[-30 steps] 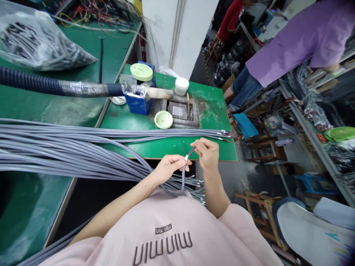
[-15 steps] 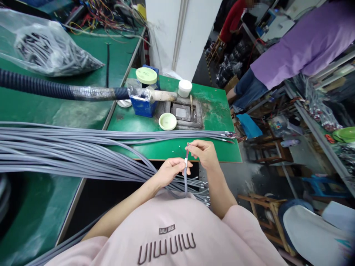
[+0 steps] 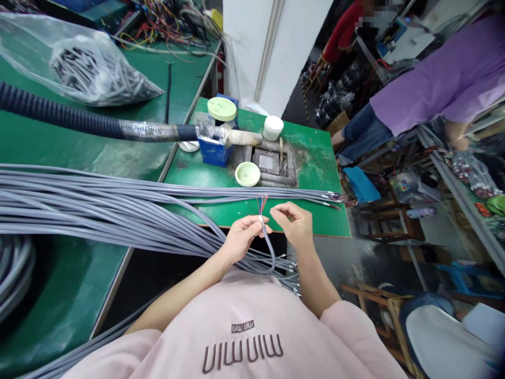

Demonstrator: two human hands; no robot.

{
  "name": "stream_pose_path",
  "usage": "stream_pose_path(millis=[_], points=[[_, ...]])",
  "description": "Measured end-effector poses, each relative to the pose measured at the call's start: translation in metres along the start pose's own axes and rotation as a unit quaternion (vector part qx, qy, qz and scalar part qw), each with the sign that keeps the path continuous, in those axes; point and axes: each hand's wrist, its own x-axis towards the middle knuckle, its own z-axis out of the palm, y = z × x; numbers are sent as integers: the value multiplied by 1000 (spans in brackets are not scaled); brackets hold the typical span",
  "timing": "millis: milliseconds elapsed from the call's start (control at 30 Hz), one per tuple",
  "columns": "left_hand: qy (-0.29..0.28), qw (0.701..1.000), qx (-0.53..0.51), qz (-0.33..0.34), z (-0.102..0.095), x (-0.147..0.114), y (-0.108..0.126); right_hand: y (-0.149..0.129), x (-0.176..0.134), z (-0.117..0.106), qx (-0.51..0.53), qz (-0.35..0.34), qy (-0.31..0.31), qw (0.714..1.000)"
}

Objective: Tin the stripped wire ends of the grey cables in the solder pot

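Note:
My left hand [image 3: 245,235] is closed in a pinch round a grey cable [image 3: 269,243], just at its white-banded end. Thin red and dark inner wires [image 3: 262,203] fan out upward from that end. Just right of the wires, apart from them, is my right hand [image 3: 294,223], thumb and forefinger pressed together. Whatever those fingertips may hold is too small to make out. Below my hands, more cable ends with white tips [image 3: 292,268] hang at the table's front edge. A thick bundle of grey cables [image 3: 118,210] runs in from the left.
Several cables with stripped ends [image 3: 331,197] lie across the green table [image 3: 315,158]. Behind them stand a pale green dish [image 3: 247,175], a square metal pot [image 3: 268,162], a white tub [image 3: 273,128] and a hose nozzle [image 3: 244,138]. A person in purple [image 3: 437,79] is at the right.
The inner wires, gathered in my right fingers before, now stand spread apart. My right hand has come off them to the right. The whole view has shifted slightly.

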Motion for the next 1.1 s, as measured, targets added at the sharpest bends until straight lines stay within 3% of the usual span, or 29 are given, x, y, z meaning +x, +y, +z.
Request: stream_pose_path(millis=[100, 267, 500, 600, 733, 833, 900, 967, 1033, 1100], points=[[9, 1000, 26, 8, 1, 1, -3, -9, 6, 4, -43, -13, -18, 999], [31, 997, 66, 23, 3, 1, -3, -19, 13, 14, -98, -57, 17, 993], [40, 999, 1, 24, -4, 3, 6, -1, 3, 4, -101, -126, 11, 987], [41, 998, -53, 4, -4, 7, 13, 13, 1, -3, -121, -229, -38, 965], [12, 995, -94, -9, -1, 10, 22, 25, 1, -5, -180, -343, -144, 910], [5, 998, -61, -6, -1, 7, 29, 23, 9, -5, -186, -370, -138, 900], [36, 998, 9, 52, -4, 2, 35, 19, 19, -5, -158, -358, -85, 917], [87, 976, 116, 164, -12, -4, 43, 15, 35, -6, -126, -309, -8, 943], [139, 915, 236, 296, -24, -9, 52, 13, 54, -5, -103, -245, 53, 963], [179, 830, 332, 410, -40, -10, 59, 14, 75, -3, -86, -192, 78, 974]])
